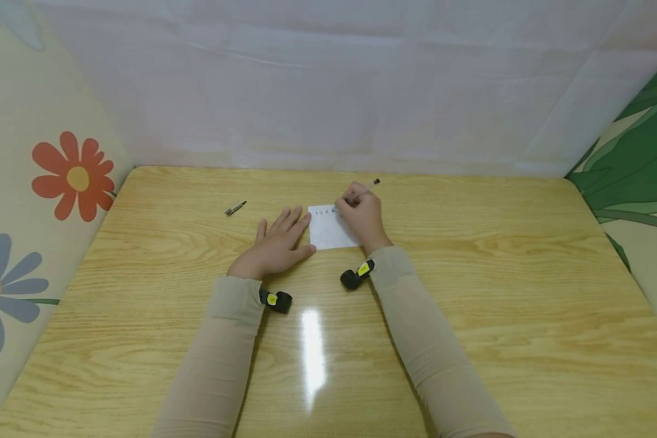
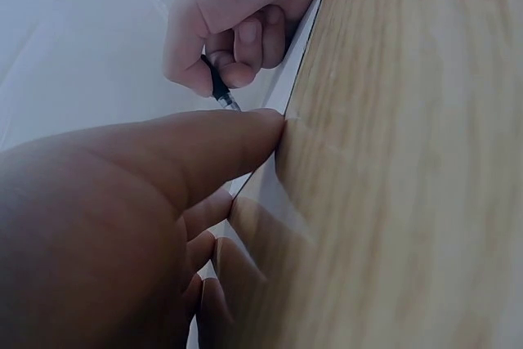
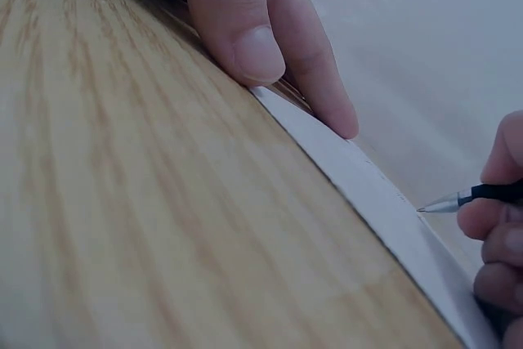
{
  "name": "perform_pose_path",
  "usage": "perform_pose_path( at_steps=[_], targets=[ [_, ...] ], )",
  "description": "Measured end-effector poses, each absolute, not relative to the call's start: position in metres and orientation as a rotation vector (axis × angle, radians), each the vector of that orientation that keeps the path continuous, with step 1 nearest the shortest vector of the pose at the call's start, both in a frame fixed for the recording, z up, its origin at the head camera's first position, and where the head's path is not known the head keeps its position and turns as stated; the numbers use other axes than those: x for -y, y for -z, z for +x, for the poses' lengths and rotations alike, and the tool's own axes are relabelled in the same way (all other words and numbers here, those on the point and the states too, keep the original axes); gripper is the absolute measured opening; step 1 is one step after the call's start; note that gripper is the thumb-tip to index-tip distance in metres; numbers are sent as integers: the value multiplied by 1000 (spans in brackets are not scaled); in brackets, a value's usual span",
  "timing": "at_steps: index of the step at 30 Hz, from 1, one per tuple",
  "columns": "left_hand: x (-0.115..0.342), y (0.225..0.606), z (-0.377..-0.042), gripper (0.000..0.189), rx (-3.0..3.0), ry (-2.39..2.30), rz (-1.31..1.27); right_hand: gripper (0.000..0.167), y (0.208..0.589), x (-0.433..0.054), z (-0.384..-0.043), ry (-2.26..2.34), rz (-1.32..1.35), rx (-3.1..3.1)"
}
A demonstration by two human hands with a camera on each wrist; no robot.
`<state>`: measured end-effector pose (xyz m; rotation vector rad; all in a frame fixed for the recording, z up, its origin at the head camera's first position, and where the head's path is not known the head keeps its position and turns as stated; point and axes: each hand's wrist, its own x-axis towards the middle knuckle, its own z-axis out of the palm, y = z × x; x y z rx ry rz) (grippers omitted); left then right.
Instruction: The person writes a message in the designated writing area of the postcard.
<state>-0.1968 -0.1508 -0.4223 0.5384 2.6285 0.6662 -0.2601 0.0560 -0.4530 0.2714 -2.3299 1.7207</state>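
A small white sheet of paper [image 1: 331, 234] lies on the wooden table, with a short row of dark marks along its top edge. My right hand [image 1: 365, 216] pinches a pen [image 1: 373, 183] with a clear barrel and dark grip; in the right wrist view the pen's metal tip [image 3: 437, 204] is right at the paper's far part. My left hand [image 1: 276, 243] lies flat with its fingers spread, thumb and index fingertip on the paper's left edge. Left of the paper, beyond that hand, lies a pen cap [image 1: 235, 208] with a dark end.
The wooden table [image 1: 498, 274] reaches a white cloth backdrop [image 1: 328, 91] at the back. Flower-painted panels [image 1: 76, 176] stand at the sides. A small black camera [image 1: 276, 300] is strapped at the left wrist, another black camera [image 1: 356, 277] at the right.
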Motion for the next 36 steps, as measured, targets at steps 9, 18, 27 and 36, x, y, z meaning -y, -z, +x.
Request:
perform_pose_path(
  at_steps=[9,18,27,36],
  targets=[
    [151,422,-196,75,-2624,-677,546,18,452,-55,-260,-1707,269,2329],
    [151,422,-197,76,-2629,-661,543,17,452,-55,-261,-1718,257,2319],
    [151,424,-199,76,-2633,-658,538,17,453,-55,-262,-1708,270,2317],
    [151,424,-199,76,-2637,-660,533,18,452,-56,-262,-1718,277,2328]
  ],
)
